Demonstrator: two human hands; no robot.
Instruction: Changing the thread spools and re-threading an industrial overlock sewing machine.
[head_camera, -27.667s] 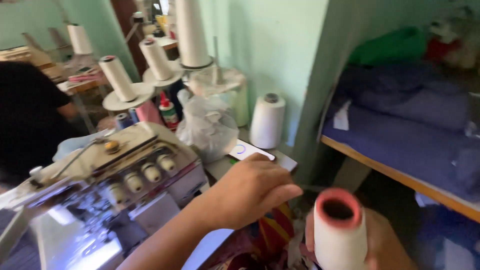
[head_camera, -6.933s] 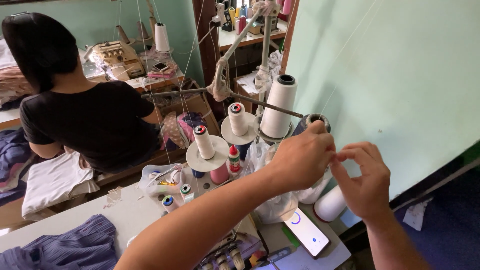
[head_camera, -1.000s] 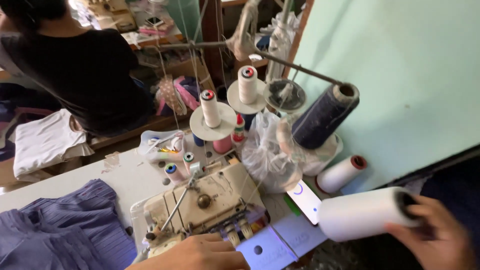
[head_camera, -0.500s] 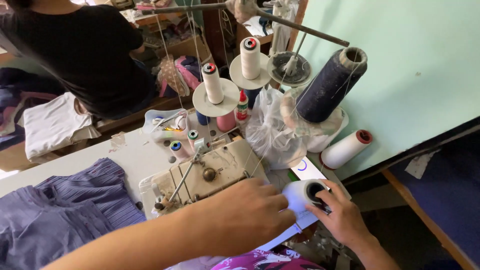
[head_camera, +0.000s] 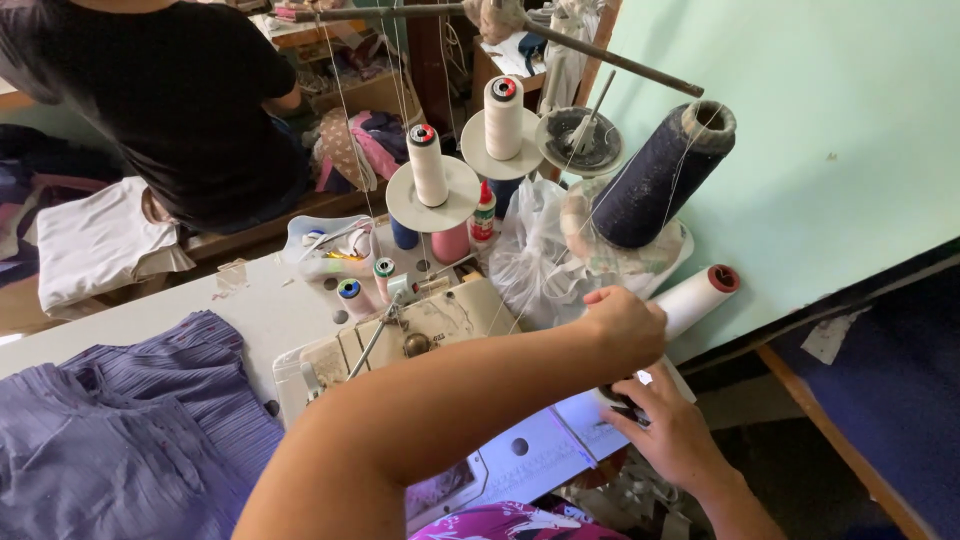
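Two hands (head_camera: 625, 330) (head_camera: 672, 428), five cones (head_camera: 655, 180) perhaps.

a dark navy thread cone (head_camera: 655, 180) leans by the green wall (head_camera: 820, 120). two white spools (head_camera: 503, 115) stand upright. purple fabric (head_camera: 120, 430) lies on the table (head_camera: 250, 310).

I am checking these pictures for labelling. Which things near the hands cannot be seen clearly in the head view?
- What the right hand grips: only a dark bit shows; the left hand and both hands' fingers cover it.
- Sewing machine: its front is hidden by the left forearm.
- White thread cone: its near end is behind the left hand.
- Contents of the clear plastic bag: cannot be made out.
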